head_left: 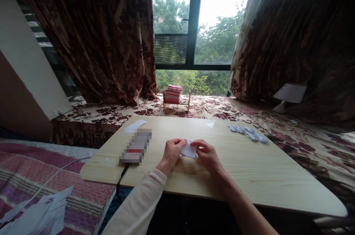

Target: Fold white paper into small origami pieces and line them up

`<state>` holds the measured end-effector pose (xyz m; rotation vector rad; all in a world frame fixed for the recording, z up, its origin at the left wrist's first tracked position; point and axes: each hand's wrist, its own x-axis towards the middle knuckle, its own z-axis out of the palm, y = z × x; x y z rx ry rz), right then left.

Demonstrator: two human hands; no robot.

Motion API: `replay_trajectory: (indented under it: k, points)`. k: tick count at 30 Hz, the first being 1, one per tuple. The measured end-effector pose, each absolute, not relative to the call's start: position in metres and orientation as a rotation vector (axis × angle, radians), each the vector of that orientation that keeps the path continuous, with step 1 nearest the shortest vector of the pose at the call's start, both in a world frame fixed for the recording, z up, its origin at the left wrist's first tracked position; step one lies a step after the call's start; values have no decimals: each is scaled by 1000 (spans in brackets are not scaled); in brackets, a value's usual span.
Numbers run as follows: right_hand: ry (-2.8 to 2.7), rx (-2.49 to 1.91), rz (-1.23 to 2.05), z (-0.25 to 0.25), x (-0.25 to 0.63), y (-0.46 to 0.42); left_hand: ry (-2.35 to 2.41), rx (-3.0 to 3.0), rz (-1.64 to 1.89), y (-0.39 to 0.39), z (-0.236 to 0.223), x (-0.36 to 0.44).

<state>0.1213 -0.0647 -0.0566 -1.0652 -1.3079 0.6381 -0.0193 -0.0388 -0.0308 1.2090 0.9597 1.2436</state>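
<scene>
A small folded piece of white paper (189, 150) is held between my two hands, just above the middle of the wooden table. My left hand (173, 152) pinches its left edge between thumb and fingers. On the other side, my right hand (207, 155) grips the paper's right edge, fingers curled. Beyond my hands, a white paper triangle (210, 125) lies on the table. Several small folded paper pieces (247, 132) sit in a cluster at the table's far right. A white paper strip (135, 126) rests at the far left.
The pale wooden table (266, 176) has a pixelated, phone-like object (135, 148) at left with a black strap. White paper sheets (47, 211) lie on the striped bedding. Behind stand a small rack with folded pink cloth (173, 94) and a white lamp (290, 93).
</scene>
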Motion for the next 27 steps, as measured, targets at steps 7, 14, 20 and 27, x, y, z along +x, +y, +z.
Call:
replay_trajectory:
  k: [7, 14, 20, 27]
  points:
    - [-1232, -1120, 712, -57, 123, -63, 964, 1199, 1267, -38, -31, -17]
    - [-1188, -1138, 754, -47, 124, -66, 979, 1221, 1360, -38, -27, -18]
    - [-1206, -1099, 773, -48, 123, -66, 948, 1220, 1337, -40, -27, -17]
    - [-1195, -1089, 772, -48, 127, -66, 929, 1197, 1267, -38, -31, -17]
